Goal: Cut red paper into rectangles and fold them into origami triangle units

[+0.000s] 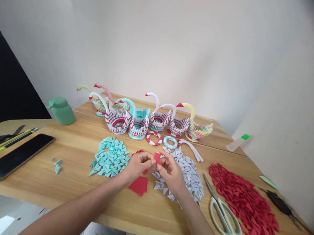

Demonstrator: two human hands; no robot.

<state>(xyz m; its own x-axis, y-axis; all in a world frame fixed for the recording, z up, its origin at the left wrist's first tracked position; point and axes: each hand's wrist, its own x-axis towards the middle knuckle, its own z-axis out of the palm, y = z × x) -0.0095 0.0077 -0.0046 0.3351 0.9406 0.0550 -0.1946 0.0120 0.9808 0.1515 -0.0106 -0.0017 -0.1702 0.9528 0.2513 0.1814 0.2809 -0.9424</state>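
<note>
Both my hands meet over the middle of the wooden table (73,151) and pinch one small red paper piece (157,158). My left hand (137,165) grips its left side and my right hand (172,172) its right side, fingers closed. Below them lies a small stack of red paper rectangles (139,185). A pile of teal folded triangles (110,158) sits to the left of my hands. A pile of white folded triangles (189,171) lies under and right of my right hand. A big pile of red folded triangles (244,201) spreads at the right.
Several folded-paper swans (136,118) stand in a row at the back, with two paper rings (154,138) in front. Scissors (222,208) lie between the white and red piles. A black phone (16,155) and pens lie at left, a green bottle (61,110) behind.
</note>
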